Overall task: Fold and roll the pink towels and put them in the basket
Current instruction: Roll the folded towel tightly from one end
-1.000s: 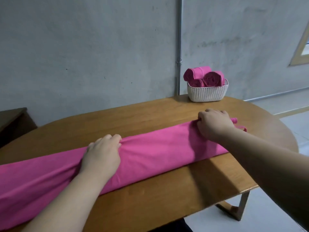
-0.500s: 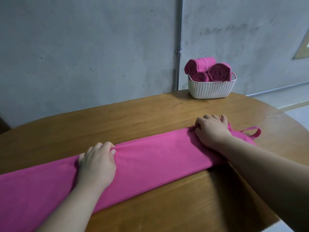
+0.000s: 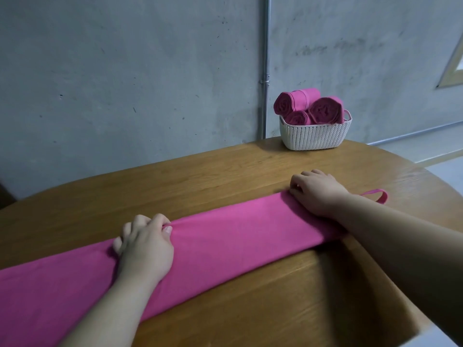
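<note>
A long pink towel (image 3: 225, 236), folded into a narrow strip, lies diagonally across the wooden table (image 3: 225, 171) from lower left to right. My left hand (image 3: 145, 249) pinches the strip's far edge near its middle, fingers curled. Near the strip's right end, my right hand (image 3: 318, 194) grips the far edge with curled fingers. A pink loop (image 3: 375, 195) sticks out past that end. At the back right stands a white woven basket (image 3: 315, 135) holding three rolled pink towels (image 3: 323, 111).
A grey concrete wall with a vertical metal pipe (image 3: 265, 71) runs behind the table. The table's rounded edge curves away at the right, with pale floor (image 3: 441, 169) beyond it. A window frame corner (image 3: 451, 71) shows at the far right.
The view has shifted left and slightly closer. Both hands stay on the towel's far edge, and the towel's right end with its loop has come into view.
</note>
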### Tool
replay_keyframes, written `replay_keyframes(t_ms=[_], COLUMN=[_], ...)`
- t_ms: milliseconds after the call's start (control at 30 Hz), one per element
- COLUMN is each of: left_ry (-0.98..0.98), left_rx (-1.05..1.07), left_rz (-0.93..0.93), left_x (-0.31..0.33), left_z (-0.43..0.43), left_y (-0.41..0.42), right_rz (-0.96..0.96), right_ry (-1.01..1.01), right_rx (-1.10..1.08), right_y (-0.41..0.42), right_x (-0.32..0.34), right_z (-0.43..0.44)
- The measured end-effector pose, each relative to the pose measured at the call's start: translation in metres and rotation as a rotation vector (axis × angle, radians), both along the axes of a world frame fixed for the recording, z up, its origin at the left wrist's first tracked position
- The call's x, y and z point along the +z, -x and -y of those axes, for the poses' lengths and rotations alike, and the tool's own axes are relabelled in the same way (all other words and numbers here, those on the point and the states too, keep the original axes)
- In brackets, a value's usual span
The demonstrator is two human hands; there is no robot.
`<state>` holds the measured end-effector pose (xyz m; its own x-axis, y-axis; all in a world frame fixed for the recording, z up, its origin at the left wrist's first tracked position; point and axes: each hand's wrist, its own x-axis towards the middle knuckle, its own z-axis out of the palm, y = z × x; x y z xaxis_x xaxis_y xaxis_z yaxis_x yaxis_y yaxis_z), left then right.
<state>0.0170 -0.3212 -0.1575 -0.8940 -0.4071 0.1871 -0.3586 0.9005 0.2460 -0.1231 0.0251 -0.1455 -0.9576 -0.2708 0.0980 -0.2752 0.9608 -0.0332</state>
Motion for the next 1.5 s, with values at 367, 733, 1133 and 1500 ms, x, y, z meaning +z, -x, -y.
replay_keyframes(t_ms=[367, 733, 1133, 1500], left_ry=[0.061, 0.122, 0.186, 0.076], left_rx=[-0.446, -0.602, -0.538, -0.391], left_rz=[-0.226, 0.330, 0.398, 0.415], left_x=[0.017, 0.006, 0.004, 0.007], left_z=[-0.033, -0.067, -0.070, -0.005], left_y=[-0.014, -0.018, -0.013, -0.048], right_rz=[-0.150, 0.282, 0.275, 0.268], right_ry=[0.093, -0.025, -0.062, -0.007], right_rx=[0.128, 0.076, -0.127, 0.068], right_y=[-0.074, -0.049, -0.029, -0.091], right_x=[-0.003, -0.007, -0.010, -0.006], right_z=[0.076, -0.012, -0.020, 0.151])
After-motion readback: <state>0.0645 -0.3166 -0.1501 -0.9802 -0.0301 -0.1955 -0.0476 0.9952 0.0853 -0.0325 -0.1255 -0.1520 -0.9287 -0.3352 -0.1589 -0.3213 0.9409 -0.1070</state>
